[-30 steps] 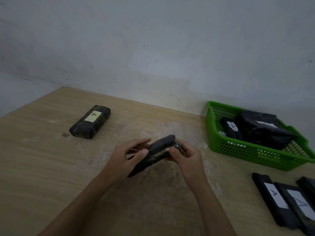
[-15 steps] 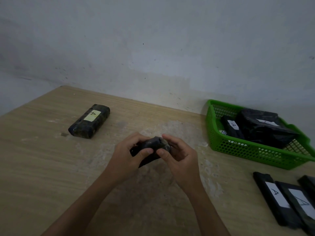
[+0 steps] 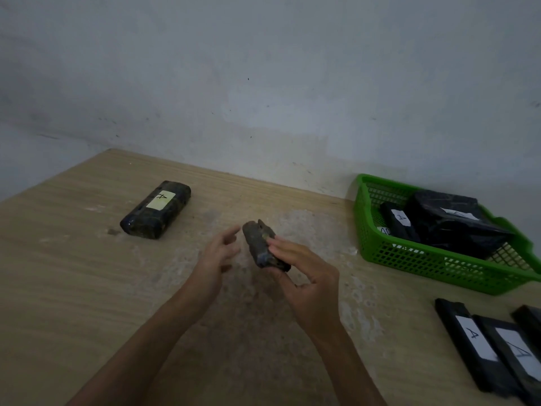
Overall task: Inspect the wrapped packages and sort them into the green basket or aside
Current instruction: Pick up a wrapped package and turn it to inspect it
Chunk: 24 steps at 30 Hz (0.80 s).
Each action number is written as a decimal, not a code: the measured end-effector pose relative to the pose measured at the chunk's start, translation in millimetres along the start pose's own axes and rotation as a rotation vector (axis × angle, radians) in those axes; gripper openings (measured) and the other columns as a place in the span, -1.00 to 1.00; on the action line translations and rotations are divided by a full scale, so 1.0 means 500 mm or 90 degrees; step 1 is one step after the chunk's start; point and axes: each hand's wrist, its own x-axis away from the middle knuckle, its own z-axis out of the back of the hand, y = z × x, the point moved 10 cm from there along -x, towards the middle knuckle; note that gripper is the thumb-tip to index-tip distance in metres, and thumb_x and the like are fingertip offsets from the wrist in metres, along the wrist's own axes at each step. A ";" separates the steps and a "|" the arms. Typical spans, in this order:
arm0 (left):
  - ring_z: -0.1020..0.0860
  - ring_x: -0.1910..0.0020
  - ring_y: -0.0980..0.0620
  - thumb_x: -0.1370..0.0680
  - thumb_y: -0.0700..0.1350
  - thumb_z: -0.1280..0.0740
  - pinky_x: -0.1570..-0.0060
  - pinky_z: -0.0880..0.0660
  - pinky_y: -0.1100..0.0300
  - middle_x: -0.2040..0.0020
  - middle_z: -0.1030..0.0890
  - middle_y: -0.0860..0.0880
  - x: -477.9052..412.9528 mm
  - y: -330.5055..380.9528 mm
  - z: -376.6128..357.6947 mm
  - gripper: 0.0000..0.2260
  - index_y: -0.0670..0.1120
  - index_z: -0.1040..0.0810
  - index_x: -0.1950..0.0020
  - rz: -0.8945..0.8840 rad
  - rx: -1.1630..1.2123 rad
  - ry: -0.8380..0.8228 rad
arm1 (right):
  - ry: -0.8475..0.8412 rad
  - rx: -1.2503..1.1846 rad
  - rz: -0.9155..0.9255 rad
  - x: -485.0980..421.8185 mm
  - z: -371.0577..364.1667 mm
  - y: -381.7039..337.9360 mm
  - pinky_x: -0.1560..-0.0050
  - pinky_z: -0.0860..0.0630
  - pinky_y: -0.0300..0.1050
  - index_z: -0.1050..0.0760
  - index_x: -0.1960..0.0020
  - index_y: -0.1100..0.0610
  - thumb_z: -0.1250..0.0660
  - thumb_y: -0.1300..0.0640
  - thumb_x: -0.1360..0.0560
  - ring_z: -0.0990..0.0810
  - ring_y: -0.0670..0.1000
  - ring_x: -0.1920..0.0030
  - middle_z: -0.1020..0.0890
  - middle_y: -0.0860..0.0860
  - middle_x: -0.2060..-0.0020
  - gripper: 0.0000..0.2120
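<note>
Left package (image 3: 155,210) on worktop: yellowish label, handwritten "A". Slim package (image 3: 400,227) in green basket (image 3: 439,268): white label, "A". Front package (image 3: 465,347) and its neighbour (image 3: 509,364), near right: "A" each. Large bag (image 3: 450,227): label unreadable.

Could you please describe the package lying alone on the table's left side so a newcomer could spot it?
Start at the wooden table and look to its far left, away from the green basket. A wrapped package lies alone; unlike the black, white-labelled packages on the right, its label is pale yellow.
</note>
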 end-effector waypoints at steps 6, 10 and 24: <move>-0.60 0.05 -0.08 -0.57 -0.10 -0.24 0.20 -0.55 0.12 0.00 -0.61 -0.21 0.012 -0.051 -0.011 -0.75 -0.25 -0.56 -0.10 0.180 0.116 -0.075 | -0.194 0.001 0.009 0.026 -0.081 -0.011 -0.19 -0.52 -0.15 -0.65 -0.02 0.17 -0.54 0.04 -0.32 -0.59 -0.10 -0.13 -0.68 0.01 -0.03 -0.67; -0.59 -0.01 -0.05 -0.53 -0.22 -0.27 0.03 -0.57 0.08 -0.05 -0.61 -0.14 0.008 -0.054 -0.005 -0.78 -0.15 -0.52 -0.17 0.142 0.012 -0.056 | -0.121 -0.056 -0.098 0.019 -0.061 0.011 -0.09 -0.55 -0.15 -0.62 -0.07 0.16 -0.39 -0.02 -0.46 -0.62 -0.11 -0.05 -0.68 0.00 0.01 -0.71; -0.51 -0.18 0.25 -0.44 -0.28 -0.33 -0.09 -0.46 0.41 -0.12 -0.53 0.37 0.050 0.060 -0.049 -0.47 0.22 -0.33 -0.26 -0.293 -0.211 -0.116 | 0.020 -0.223 -0.330 0.016 -0.007 0.071 0.04 -0.58 -0.26 -0.48 -0.22 0.05 -0.43 0.28 -0.43 -0.63 -0.12 -0.08 -0.63 0.01 -0.10 -0.60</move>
